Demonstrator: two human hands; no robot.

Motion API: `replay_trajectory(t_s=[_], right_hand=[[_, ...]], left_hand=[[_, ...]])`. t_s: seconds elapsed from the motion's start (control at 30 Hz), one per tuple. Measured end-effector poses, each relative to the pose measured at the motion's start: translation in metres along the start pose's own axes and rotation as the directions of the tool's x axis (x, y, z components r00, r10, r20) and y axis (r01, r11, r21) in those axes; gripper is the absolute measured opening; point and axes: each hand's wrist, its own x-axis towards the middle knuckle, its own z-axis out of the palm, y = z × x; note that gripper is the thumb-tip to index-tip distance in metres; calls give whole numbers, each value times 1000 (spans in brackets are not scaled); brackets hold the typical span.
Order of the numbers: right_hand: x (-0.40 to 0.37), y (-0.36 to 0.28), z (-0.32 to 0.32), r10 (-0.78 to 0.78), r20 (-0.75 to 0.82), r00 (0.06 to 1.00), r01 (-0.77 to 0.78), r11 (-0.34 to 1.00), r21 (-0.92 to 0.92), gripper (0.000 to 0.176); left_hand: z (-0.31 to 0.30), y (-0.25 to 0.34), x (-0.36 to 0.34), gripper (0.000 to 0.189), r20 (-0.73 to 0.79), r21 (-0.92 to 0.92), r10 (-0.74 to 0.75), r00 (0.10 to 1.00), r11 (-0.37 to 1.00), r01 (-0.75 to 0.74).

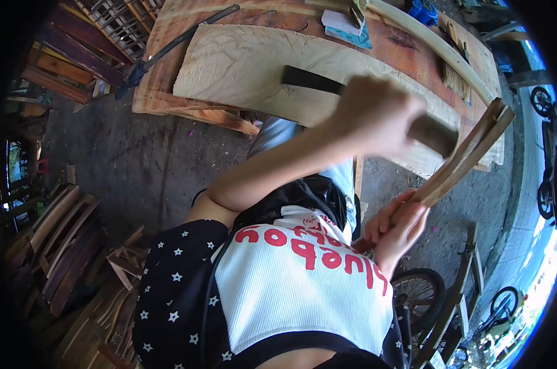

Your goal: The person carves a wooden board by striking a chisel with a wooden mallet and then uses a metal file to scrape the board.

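My left hand [383,117], a little blurred by motion, is closed around a tool with a dark flat blade [309,79] and a thick brown handle [435,133]. The blade points left over a wide pale board [248,67] on the workbench. The handle's butt lies close beside a split wooden stick [463,150] in this view. Lower down, near my body, my right hand [394,229] wraps round the bottom of that stick, which slants up to the right. The exact kind of bladed tool cannot be made out.
On the wooden workbench [155,80] lie a dark curved bar [192,34], a sanding pad [346,31], a brush [457,83], a long pale strip [438,52] and a blue tool [421,11]. Curved wooden pieces [63,240] are stacked at left; a bicycle wheel [417,298] stands lower right.
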Motion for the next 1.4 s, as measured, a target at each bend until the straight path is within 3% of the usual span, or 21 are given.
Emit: replay_trajectory(t_s=[0.03,0.1,0.13,0.23,0.3,0.37,0.43,0.47,0.5,0.53,0.57,0.67,0.83,0.87,0.93,1.03,1.1,1.13,1.23,1.27,1.4], right_hand=[[-1,-39,2,114,191,975,-192,865,465,36],[32,-55,-20,-64,-357,932,189,926,327,38],[35,-29,-51,-4,1,1000,0,366,931,43],[55,-54,-52,28,-470,882,429,365,826,40],[35,-55,-1,64,-267,962,273,-117,955,39],[11,-114,23,-127,318,939,-38,885,465,41],[17,-89,27,-146,186,972,50,895,443,41],[35,-64,14,-394,-22,919,395,918,26,38],[44,-37,3,-270,-247,930,350,857,379,38],[55,-71,-17,188,-304,934,52,770,636,40],[65,-81,-37,-109,-32,994,54,210,976,37],[65,-85,-12,0,-463,886,451,232,862,30],[22,-121,34,-4,309,951,-146,875,462,37],[34,-109,28,-10,-36,999,26,876,481,37],[62,-104,-12,26,3,1000,-9,212,977,41],[70,-113,10,94,-448,889,452,-16,892,24],[24,-141,61,-132,-371,919,337,749,570,21],[23,-134,60,-125,-362,924,330,741,585,21],[31,-95,39,-201,364,909,77,942,326,43],[41,-121,21,69,256,964,-217,760,612,40],[78,-126,18,-111,-261,959,272,94,958,29]], left_hand=[[-2,-11,-1,12,-10,-34,-50,999,998,50],[-9,-25,-3,12,-91,13,-12,996,1000,13],[-10,-29,-6,12,-182,-2,11,983,1000,-12],[-19,-35,-7,10,-179,-29,-1,984,1000,-5],[-21,-37,-8,10,-184,-26,-7,983,1000,2],[-26,-43,-9,10,-180,-14,-10,984,1000,8],[-33,-59,-11,10,-231,16,-55,971,998,61],[-38,-61,-13,10,-229,27,-43,972,998,51],[-40,-60,-16,10,-225,19,-50,973,998,56],[-42,-60,-17,10,-232,6,-41,972,999,44],[-44,-61,-17,10,-241,-3,-29,970,1000,29],[-48,-61,-16,11,-209,5,-56,976,998,59],[-65,-80,-18,17,-171,24,-115,979,992,121],[-69,-80,-21,17,-189,47,-113,975,991,124],[-70,-84,-25,17,-192,48,-86,978,994,97],[-74,-88,-23,17,-219,52,-66,974,996,79],[-74,-91,-24,18,-230,59,-90,969,993,106],[-75,-96,-25,18,-252,62,-95,963,992,114],[-85,-101,-29,20,-246,70,-131,960,986,152],[-84,-101,-31,21,-246,75,-108,963,989,130],[-85,-102,-30,23,-250,77,-100,963,989,123]])
